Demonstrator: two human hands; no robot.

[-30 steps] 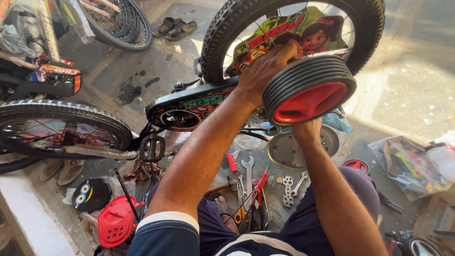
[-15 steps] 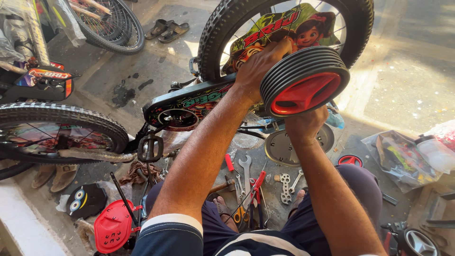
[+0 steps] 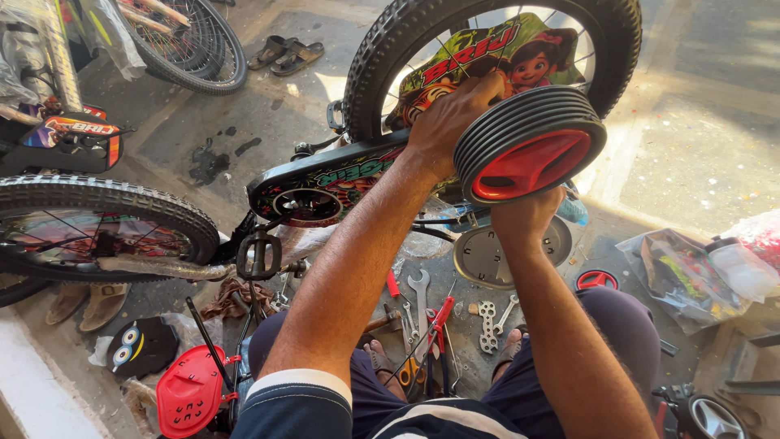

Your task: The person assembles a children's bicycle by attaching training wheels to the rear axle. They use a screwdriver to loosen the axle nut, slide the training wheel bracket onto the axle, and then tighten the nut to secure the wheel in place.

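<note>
Upper right of centre: small black ribbed training wheel with red plastic hub [image 3: 528, 146], against the black-tyred rear bicycle wheel [image 3: 390, 41], left hand [image 3: 451, 114] curled closed over its top edge, right hand [image 3: 524, 219] gripping from beneath, steel spanners [image 3: 418, 297] on the concrete floor below.

Two hands, left [image 3: 451, 122] and right [image 3: 524, 215], gripped one red training wheel [image 3: 528, 146]. Three spoked bicycle wheels showed: one by the hands [image 3: 390, 49], one at the left edge [image 3: 97, 199], one in the top-left corner [image 3: 195, 49]. Two pairs of sandals lay on the floor [image 3: 284, 53] [image 3: 81, 301].
</note>
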